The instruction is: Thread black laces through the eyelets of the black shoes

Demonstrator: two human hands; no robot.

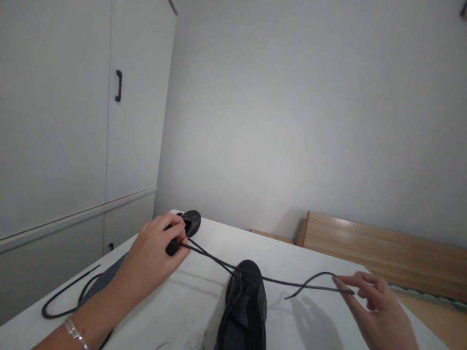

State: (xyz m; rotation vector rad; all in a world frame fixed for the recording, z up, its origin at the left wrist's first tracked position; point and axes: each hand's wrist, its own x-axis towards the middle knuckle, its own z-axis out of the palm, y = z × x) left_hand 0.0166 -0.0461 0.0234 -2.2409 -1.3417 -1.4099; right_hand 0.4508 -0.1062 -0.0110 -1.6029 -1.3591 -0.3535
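Note:
A black shoe (246, 296) sits on the white table in front of me, toe pointing away, its near end cut off by the frame's bottom. Dark shoelaces (284, 281) run out from it to both sides. My left hand (160, 243) is closed on the lace strands at the left, beside a second black shoe (193, 222) that it partly covers. On the right, my right hand (379, 304) pinches the other stretch of lace between thumb and fingers. The free tip of that lace curls back toward the table.
More dark cord (54, 316) lies looped on the table (182, 311) at left, by a grey-blue item (105, 279) mostly behind my forearm. White cabinets (138, 121) stand at left. A wooden panel (365, 238) is beyond the table at right, against the grey wall.

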